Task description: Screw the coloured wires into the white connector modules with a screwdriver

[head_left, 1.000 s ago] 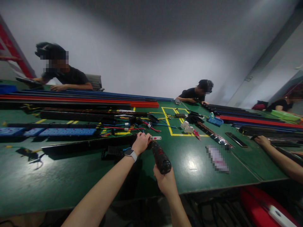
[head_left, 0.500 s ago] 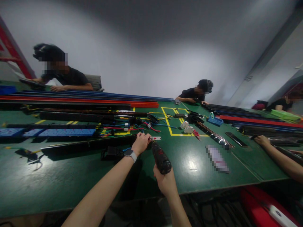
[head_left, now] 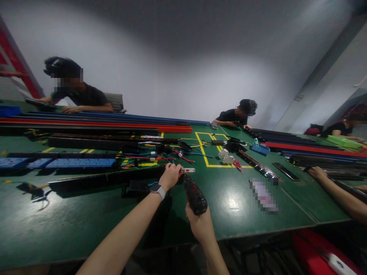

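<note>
My right hand (head_left: 198, 223) grips a cordless screwdriver (head_left: 195, 195) with a dark body, its nose pointing away from me. My left hand (head_left: 171, 176), with a watch at its wrist, is closed around the right end of a long black strip (head_left: 106, 179) lying on the table. Just beyond its fingertips a small white part with a red spot (head_left: 189, 170) sticks out, close to the screwdriver's nose. Whether the tip touches it is hidden. A black block with a blue wire (head_left: 136, 186) lies left of my left wrist.
On the green table (head_left: 229, 214) are blue socket strips (head_left: 82, 163), loose coloured wires (head_left: 177, 154), white modules (head_left: 226, 156), a phone (head_left: 286, 171) and a blue basket (head_left: 260, 148). Another person's hand (head_left: 317, 172) rests at right. Two people sit across the table; another is at far right.
My hands and the screwdriver keep almost the same place at the strip's end. The view has shifted very slightly.
</note>
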A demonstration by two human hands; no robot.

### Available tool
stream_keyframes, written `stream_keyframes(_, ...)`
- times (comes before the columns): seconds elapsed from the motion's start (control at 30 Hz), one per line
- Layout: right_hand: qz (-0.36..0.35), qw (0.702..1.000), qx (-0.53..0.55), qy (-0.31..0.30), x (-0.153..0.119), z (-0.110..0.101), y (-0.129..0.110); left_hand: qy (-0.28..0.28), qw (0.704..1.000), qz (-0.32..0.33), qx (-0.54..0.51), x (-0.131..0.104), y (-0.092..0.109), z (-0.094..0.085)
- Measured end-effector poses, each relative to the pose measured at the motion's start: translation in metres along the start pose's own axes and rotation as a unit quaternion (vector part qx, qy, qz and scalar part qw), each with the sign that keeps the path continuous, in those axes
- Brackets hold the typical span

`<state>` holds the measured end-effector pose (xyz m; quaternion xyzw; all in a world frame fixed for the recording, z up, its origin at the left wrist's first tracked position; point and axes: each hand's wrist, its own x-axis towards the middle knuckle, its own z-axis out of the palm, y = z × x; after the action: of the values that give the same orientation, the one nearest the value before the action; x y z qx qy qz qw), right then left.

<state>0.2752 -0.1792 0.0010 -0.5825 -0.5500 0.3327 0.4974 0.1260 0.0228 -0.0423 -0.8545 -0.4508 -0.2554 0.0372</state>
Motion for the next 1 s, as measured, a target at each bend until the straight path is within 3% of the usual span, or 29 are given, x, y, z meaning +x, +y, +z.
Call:
stream_keyframes(0.23,0.008,1.0,0.003,-0.017,-0.0007,-0.0008,0.0003,0.004,1.0,-0.005,0.01,-0.0004,-0.0009,0.0043)
stream_keyframes(1.0,0.004,1.0,0.022,0.01,0.0004,0.0016,0.0091,0.008,1.0,-0.006,0.013,0.0001,0.0004,0.0033)
